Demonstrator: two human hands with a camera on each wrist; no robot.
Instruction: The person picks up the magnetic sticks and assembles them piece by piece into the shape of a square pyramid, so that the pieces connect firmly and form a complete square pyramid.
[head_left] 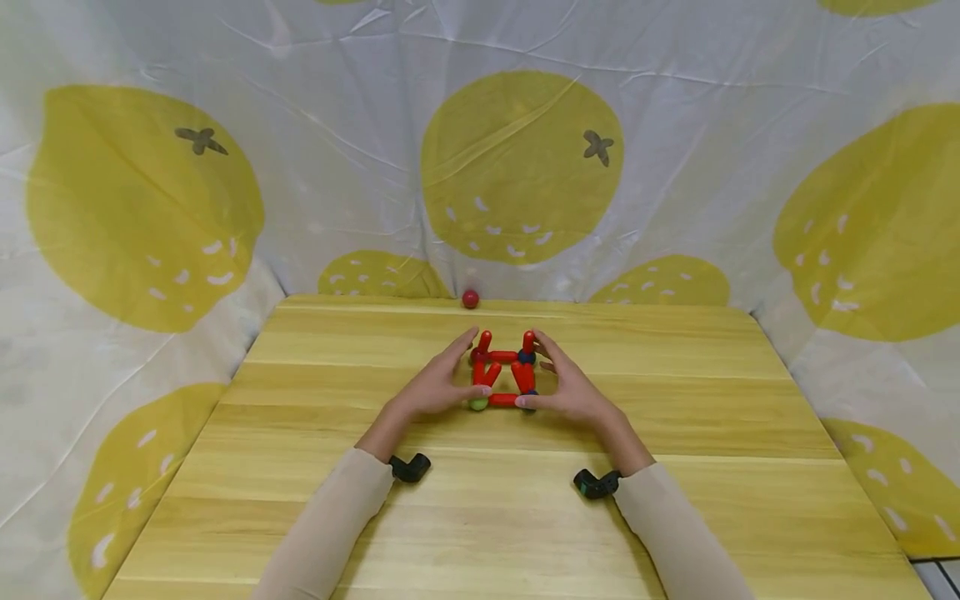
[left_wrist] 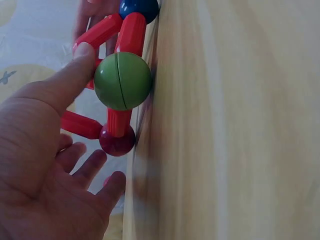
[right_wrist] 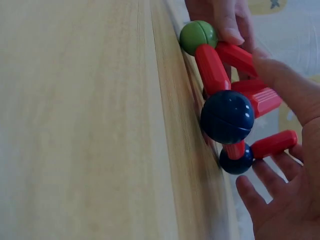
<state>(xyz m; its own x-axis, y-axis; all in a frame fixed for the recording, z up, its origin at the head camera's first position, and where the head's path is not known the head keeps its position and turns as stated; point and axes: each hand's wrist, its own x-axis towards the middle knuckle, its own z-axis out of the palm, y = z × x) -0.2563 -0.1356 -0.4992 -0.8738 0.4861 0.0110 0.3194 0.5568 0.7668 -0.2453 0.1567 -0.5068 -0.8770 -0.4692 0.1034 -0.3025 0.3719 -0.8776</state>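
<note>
A frame of red magnetic rods [head_left: 503, 357] joined by balls sits on the table between the hands. Its corners are a green ball [left_wrist: 122, 81], a dark red ball [left_wrist: 117, 139] and two dark blue balls [right_wrist: 227, 116]; short red rods slant up from them. At the left side, the left hand [head_left: 433, 382] has its thumb against a slanting rod by the green ball, fingers spread along the far corner. Opposite it, the right hand [head_left: 576, 390] keeps its thumb by the near blue corner, with relaxed fingers beside the rod at the far blue ball.
A loose red ball [head_left: 470, 298] lies at the back edge of the wooden table [head_left: 480, 517], against a white cloth with yellow lemon prints [head_left: 522, 167]. Black wrist cameras [head_left: 410, 468] sit on both wrists, close above the tabletop.
</note>
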